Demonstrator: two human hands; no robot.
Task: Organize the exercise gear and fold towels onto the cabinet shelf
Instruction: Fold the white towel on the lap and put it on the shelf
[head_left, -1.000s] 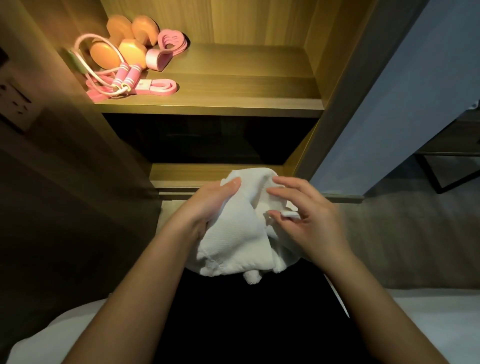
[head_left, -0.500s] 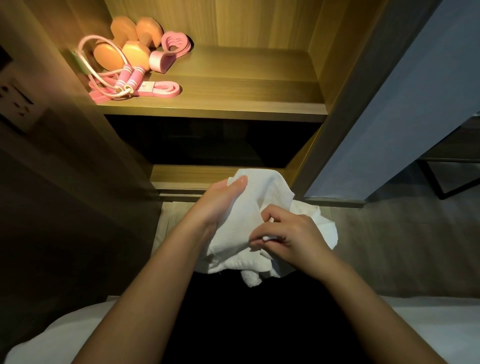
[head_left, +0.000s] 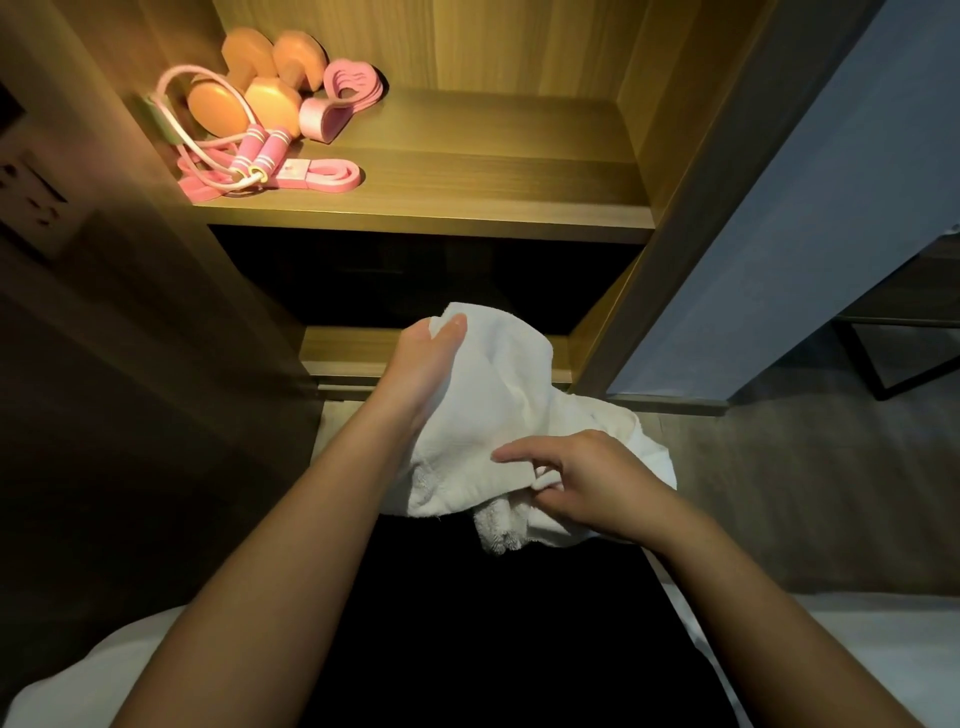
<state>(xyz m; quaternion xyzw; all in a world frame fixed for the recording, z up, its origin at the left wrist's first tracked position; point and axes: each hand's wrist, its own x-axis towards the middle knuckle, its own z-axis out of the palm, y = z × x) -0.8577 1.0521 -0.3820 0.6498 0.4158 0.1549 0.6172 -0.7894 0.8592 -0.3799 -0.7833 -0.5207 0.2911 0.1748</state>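
Head view: both hands (head_left: 426, 358) (head_left: 587, 483) grip a rumpled white towel (head_left: 498, 415).

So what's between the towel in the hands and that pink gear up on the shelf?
In the head view, only bare wooden shelf and a dark open compartment below it separate the white towel from the pink jump rope and resistance band.

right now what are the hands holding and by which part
Both hold the white towel: the left hand grips its upper bunched end, the right hand pinches its lower edge.
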